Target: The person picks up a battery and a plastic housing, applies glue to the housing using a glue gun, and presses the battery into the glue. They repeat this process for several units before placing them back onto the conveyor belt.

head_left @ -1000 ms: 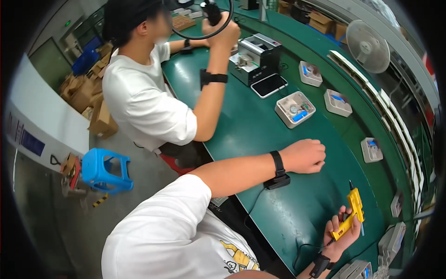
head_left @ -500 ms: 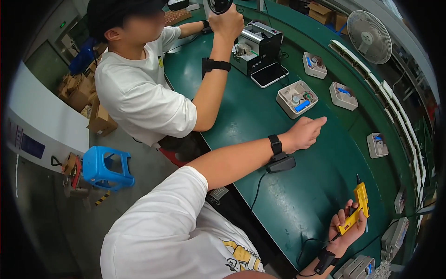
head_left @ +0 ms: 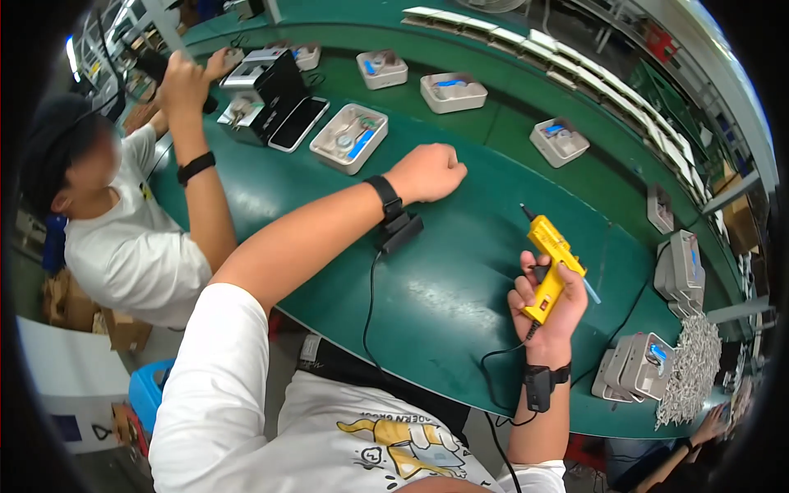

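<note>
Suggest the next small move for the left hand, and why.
I'd likely open the left hand and reach left to the nearest open white box: that hand is a fist, touching no box, while the right hand grips the yellow glue gun.

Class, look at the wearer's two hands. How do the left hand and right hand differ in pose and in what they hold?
The left hand is loosely curled with no tool showing; the right hand grips a yellow glue gun.
The left hand shows its back; the right hand shows its bent fingers and palm side.
Shared: both are above the green table, with black straps at the wrists.
</note>
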Action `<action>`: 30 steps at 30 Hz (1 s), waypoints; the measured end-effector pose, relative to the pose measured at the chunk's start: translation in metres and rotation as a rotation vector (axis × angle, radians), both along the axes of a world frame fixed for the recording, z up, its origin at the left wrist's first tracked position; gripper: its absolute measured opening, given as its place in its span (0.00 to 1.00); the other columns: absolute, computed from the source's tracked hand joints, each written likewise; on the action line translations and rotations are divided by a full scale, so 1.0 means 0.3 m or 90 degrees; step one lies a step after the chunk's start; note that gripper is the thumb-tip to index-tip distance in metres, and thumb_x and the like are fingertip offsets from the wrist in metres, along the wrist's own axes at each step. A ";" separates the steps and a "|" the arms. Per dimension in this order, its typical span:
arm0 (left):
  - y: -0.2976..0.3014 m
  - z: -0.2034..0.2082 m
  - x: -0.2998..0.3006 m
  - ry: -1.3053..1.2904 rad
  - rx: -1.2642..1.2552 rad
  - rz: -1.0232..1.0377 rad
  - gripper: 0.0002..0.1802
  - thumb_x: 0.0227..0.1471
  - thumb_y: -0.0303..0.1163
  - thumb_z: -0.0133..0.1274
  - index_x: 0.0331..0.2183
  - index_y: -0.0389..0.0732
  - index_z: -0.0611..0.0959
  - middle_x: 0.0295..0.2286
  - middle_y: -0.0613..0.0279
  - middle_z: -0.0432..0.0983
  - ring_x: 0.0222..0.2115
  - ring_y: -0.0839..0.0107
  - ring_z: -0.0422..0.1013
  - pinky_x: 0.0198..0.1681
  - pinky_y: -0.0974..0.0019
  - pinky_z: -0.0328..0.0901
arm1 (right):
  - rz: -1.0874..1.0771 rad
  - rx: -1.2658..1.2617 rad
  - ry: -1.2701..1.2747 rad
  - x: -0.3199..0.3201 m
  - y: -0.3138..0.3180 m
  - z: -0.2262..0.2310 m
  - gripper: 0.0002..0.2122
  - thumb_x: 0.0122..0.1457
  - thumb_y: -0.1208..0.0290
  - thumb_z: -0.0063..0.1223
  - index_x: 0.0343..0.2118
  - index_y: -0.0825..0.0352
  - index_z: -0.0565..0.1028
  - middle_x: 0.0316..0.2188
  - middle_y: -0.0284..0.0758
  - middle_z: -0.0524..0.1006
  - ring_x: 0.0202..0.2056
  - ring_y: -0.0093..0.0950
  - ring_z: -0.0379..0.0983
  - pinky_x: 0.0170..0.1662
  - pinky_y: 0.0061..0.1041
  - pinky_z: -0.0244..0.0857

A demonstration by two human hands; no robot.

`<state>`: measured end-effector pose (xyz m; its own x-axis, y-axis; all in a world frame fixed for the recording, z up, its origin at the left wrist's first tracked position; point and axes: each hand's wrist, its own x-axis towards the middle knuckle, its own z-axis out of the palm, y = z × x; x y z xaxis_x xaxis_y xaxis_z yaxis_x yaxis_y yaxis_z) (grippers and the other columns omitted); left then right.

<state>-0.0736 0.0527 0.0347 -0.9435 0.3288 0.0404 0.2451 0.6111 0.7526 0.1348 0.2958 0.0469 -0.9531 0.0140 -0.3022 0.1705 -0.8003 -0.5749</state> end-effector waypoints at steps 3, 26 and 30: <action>0.072 -0.022 -0.179 0.219 -0.159 0.119 0.16 0.57 0.42 0.59 0.40 0.41 0.86 0.42 0.42 0.81 0.39 0.45 0.80 0.46 0.51 0.75 | -0.017 -0.006 0.003 -0.007 -0.008 0.009 0.12 0.64 0.58 0.52 0.41 0.61 0.75 0.44 0.39 0.82 0.18 0.23 0.63 0.24 0.26 0.61; -0.227 0.142 0.540 0.265 -0.063 -0.270 0.09 0.51 0.32 0.69 0.33 0.41 0.86 0.62 0.48 0.70 0.59 0.44 0.71 0.62 0.49 0.65 | -0.069 -0.022 -0.006 -0.022 0.005 0.016 0.11 0.64 0.59 0.49 0.41 0.61 0.74 0.47 0.43 0.81 0.20 0.25 0.66 0.26 0.28 0.63; -0.211 0.158 0.515 0.267 -0.068 -0.240 0.06 0.52 0.33 0.68 0.30 0.42 0.87 0.55 0.53 0.78 0.53 0.49 0.75 0.57 0.50 0.68 | -0.042 0.008 0.008 -0.022 0.012 -0.001 0.11 0.65 0.59 0.48 0.42 0.61 0.74 0.47 0.44 0.81 0.20 0.24 0.65 0.27 0.27 0.64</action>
<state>0.0810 -0.0107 0.0821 -0.6708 0.6619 0.3344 0.7251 0.4907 0.4832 0.1282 0.2994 0.0466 -0.9536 0.0802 -0.2903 0.1110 -0.8026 -0.5861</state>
